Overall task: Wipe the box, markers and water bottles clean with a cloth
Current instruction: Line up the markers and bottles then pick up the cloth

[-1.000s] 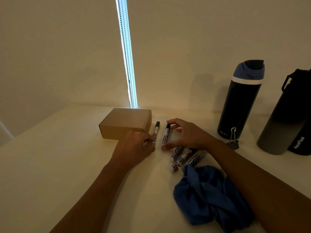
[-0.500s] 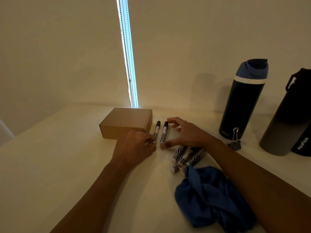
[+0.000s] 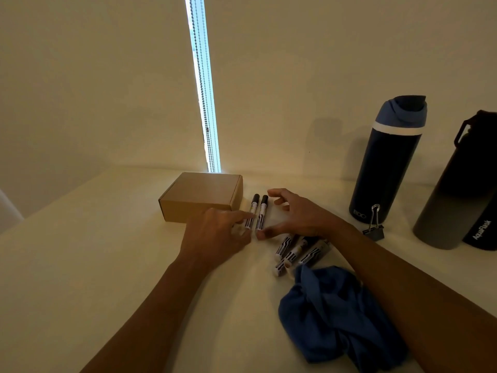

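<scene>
Since a second ago, the right marker had slid over to the left marker, so the pair lay parallel and almost touching, caps away from me, just beside the right end of the box. I saw the left hand with its index finger laid on the left marker's barrel; whether the thumb closed on it from beneath I could not tell. The right hand was spread, thumb tip at the right marker's near end, fingers arched above the table by the caps, gripping nothing. Under that wrist three markers lay fanned at a slant, partly hidden, their near ends just beside the crumpled blue cloth, which sat against the right forearm. A clip stood at the foot of the blue-capped bottle. Right of it stood the grey bottle and, cut by the frame's edge, a black bottle close against it. All three were upright toward the wall, well apart from the pair. The box sat near the wall under the light strip. I had open table left of the box and left forearm, out to the far-left edge; forearm, cloth, clip and bottles crowded the right.
</scene>
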`<state>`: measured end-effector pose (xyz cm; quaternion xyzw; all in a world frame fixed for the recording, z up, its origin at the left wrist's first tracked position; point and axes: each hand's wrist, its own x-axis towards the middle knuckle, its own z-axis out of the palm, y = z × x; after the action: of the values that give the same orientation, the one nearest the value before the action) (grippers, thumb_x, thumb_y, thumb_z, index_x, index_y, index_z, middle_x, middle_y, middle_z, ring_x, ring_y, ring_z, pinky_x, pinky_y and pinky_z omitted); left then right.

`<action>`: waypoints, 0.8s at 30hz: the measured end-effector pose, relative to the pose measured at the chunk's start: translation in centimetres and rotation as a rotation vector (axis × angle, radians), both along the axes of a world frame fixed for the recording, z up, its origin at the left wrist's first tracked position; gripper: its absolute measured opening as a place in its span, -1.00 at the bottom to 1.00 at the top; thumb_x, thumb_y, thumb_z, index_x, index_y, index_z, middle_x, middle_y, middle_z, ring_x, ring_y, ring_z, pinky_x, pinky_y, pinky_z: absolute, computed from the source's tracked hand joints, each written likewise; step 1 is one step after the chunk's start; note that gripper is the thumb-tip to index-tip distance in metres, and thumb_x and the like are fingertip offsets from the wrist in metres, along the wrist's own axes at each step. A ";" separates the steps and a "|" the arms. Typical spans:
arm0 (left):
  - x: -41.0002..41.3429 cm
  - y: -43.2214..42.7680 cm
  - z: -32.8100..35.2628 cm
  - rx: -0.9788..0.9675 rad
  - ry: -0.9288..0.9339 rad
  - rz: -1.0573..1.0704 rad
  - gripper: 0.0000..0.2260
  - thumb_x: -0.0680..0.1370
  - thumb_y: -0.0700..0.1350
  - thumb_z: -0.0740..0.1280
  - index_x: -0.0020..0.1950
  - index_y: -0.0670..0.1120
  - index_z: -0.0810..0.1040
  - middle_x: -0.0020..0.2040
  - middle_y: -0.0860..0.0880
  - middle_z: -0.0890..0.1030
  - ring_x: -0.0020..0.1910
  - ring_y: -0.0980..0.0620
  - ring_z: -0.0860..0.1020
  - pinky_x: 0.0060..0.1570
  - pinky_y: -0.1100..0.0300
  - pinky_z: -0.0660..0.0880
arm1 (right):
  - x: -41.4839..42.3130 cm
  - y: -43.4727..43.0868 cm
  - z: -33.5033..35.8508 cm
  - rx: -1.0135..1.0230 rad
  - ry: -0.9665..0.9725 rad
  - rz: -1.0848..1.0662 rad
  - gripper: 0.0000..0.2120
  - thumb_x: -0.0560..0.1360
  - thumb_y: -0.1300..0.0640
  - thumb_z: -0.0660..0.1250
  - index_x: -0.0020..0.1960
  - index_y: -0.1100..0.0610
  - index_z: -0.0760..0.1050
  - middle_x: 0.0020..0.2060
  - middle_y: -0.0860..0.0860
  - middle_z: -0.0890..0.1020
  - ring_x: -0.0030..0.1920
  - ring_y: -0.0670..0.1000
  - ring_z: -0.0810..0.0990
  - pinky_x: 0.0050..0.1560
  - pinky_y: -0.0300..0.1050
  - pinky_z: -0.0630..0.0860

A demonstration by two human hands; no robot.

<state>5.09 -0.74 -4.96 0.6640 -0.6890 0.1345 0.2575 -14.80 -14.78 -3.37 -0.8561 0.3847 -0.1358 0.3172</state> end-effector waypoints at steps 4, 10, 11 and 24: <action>-0.2 0.0 0.2 0.019 -0.024 0.005 -0.71 0.57 0.18 0.41 0.28 0.21 0.66 -0.02 0.18 0.74 -0.22 0.21 0.61 -0.29 0.35 0.40 | 0.0 -0.1 0.0 0.006 0.001 0.005 0.21 0.03 -0.44 0.59 0.54 -0.22 0.11 0.44 -0.10 0.38 0.25 -0.12 0.39 0.15 -0.18 0.39; -0.2 -0.1 0.2 0.056 -0.025 0.015 -0.75 0.60 0.18 0.36 0.25 0.23 0.68 0.00 0.20 0.71 -0.16 0.20 0.61 -0.31 0.38 0.33 | 0.2 -0.1 0.0 -0.012 0.003 0.021 0.18 0.07 -0.43 0.58 0.55 -0.19 0.13 0.45 -0.08 0.37 0.25 -0.13 0.37 0.18 -0.15 0.38; -0.2 -0.1 0.1 0.063 -0.029 0.021 -0.75 0.60 0.19 0.36 0.25 0.23 0.67 0.01 0.20 0.71 -0.15 0.20 0.60 -0.30 0.37 0.35 | 0.2 -0.1 0.1 -0.010 0.004 0.024 0.17 0.07 -0.43 0.58 0.55 -0.19 0.14 0.45 -0.08 0.37 0.25 -0.13 0.37 0.19 -0.15 0.38; 0.0 0.0 0.2 0.040 -0.042 0.065 -0.75 0.58 0.19 0.38 0.23 0.23 0.68 0.02 0.19 0.72 -0.11 0.19 0.61 -0.33 0.37 0.24 | 0.5 0.1 0.1 -0.023 0.015 0.023 0.16 0.04 -0.47 0.56 0.53 -0.24 0.16 0.45 -0.05 0.38 0.34 -0.05 0.41 0.28 -0.04 0.44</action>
<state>5.11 -0.72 -4.80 0.6883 -0.6747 0.1428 0.2253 -14.25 -14.69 -3.28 -0.8651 0.3756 -0.1304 0.3058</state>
